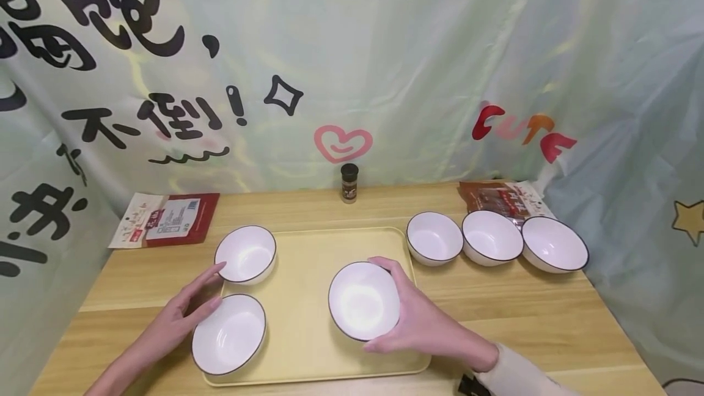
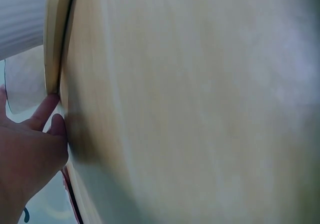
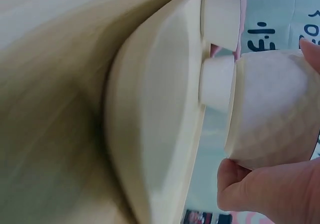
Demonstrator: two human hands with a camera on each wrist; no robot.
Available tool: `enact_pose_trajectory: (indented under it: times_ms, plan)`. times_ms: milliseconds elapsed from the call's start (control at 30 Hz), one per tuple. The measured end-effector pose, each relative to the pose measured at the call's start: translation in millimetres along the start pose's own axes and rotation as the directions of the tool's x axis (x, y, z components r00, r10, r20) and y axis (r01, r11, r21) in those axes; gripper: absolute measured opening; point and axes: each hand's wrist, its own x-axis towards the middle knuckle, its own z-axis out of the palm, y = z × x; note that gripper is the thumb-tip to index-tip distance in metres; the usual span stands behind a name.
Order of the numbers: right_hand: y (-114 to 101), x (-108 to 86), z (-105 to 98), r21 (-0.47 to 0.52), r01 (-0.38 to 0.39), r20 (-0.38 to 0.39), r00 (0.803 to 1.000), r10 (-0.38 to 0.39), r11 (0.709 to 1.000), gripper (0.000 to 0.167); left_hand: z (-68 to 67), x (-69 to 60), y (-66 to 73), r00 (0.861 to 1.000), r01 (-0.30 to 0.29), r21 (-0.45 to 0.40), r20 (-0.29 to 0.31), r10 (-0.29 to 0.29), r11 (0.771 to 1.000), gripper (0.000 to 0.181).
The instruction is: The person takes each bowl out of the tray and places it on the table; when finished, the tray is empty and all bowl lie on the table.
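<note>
A white bowl with a dark rim (image 1: 363, 301) is held between the thumb and fingers of my right hand (image 1: 407, 316), above the right half of a pale yellow tray (image 1: 302, 322). In the right wrist view this bowl (image 3: 275, 109) hangs apart from the tray surface. My left hand (image 1: 178, 316) is at the tray's left side with fingers extended, beside two more white bowls: an upper one (image 1: 245, 254) and a lower one (image 1: 229, 335). Its fingertips reach the edges of both. In the left wrist view, the left hand (image 2: 30, 154) is at the tray's edge.
Right of the tray stand three white bowls in a row, left (image 1: 434, 237), middle (image 1: 492, 237) and right (image 1: 554, 244). Behind them lies a brown food packet (image 1: 495, 197). A red and white packet (image 1: 170, 219) lies at back left, a black-capped spice jar (image 1: 349, 183) at back centre.
</note>
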Motion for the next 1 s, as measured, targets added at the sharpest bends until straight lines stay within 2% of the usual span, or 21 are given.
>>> enact_pose_trajectory:
  times_ms: [300, 533, 700, 867, 1000]
  plan:
    - [14, -19.7, -28, -0.026, -0.032, -0.062, 0.998, 0.031, 0.999, 0.125, 0.5, -0.6, 0.2, 1.000, 0.015, -0.004, 0.003, -0.015, 1.000, 0.064]
    - [21, -31.2, -45, -0.047, -0.013, -0.092, 0.996, 0.009, 0.999, 0.125, -0.3, -0.9, 1.1, 0.999, 0.032, 0.001, 0.007, -0.032, 0.999, 0.065]
    - [24, -38.1, -55, -0.070, -0.003, -0.125, 0.992, -0.006, 0.998, 0.126, -0.5, 0.1, 1.0, 1.000, 0.023, -0.001, 0.009, -0.023, 1.000, 0.065]
    - [30, -46.9, -64, -0.117, 0.005, -0.158, 0.987, -0.024, 0.993, 0.126, -0.9, 0.1, 1.4, 1.000, 0.024, -0.001, 0.010, -0.024, 1.000, 0.065]
    - [35, -56.0, -70, -0.177, -0.018, -0.194, 0.981, -0.017, 0.984, 0.128, -1.0, 0.9, 1.7, 0.999, 0.037, 0.006, 0.012, -0.037, 0.999, 0.065]
